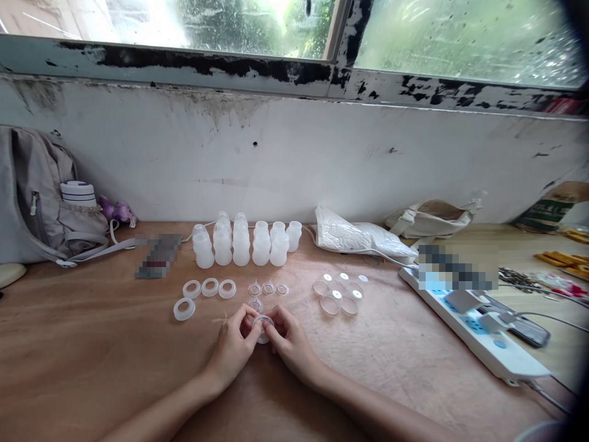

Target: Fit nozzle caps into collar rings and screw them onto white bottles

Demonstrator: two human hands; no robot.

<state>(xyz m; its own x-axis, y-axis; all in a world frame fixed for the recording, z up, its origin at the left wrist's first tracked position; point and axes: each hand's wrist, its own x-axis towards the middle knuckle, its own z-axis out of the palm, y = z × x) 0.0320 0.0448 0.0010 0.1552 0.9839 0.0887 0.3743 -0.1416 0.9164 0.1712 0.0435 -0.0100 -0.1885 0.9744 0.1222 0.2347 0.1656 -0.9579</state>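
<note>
Your left hand (237, 337) and right hand (289, 344) pinch one translucent ring (263, 338) at clock centre; four loose rings (184, 316) lie at ten, four nipples (268, 287) at twelve, five clear caps (330, 305) at two. The held ring faces up toward you, its central axis tilted.

We are at an improvised indoor workspace, home or workshop we cannot tell. Below a window frame (207, 61) with flaking paint, our wooden bench (92, 344) holds small bottles (242, 244), a backpack (41, 175) and a power strip (473, 325).
</note>
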